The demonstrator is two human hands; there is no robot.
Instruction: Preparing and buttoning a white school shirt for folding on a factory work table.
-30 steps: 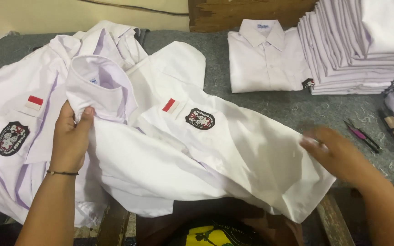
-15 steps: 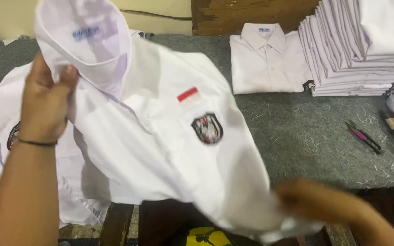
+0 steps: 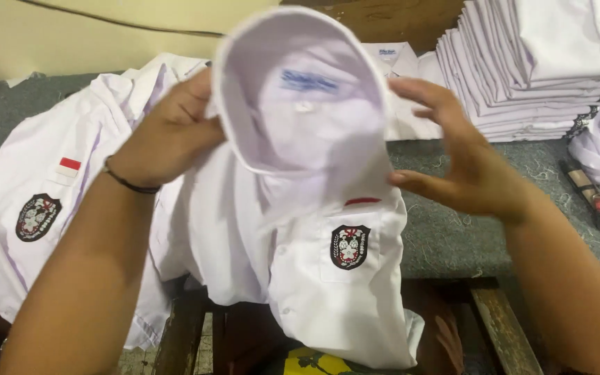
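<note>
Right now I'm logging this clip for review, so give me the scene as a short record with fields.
left hand: grips the collar of the white shirt, held up
right hand: open, fingers on the collar's other side
shirt badge: dark crest on the chest pocket
second shirt: lies flat on the grey table
folded stack: white shirts, far right

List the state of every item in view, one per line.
White badged school shirt: lifted, hanging off the table edge, collar raised.
Left hand: gripping the collar's left side.
Right hand: fingers spread at the collar's right side.
Second white badged shirt: lying unfolded on the grey table.
Stack of white shirts: folded, piled neatly.
</note>
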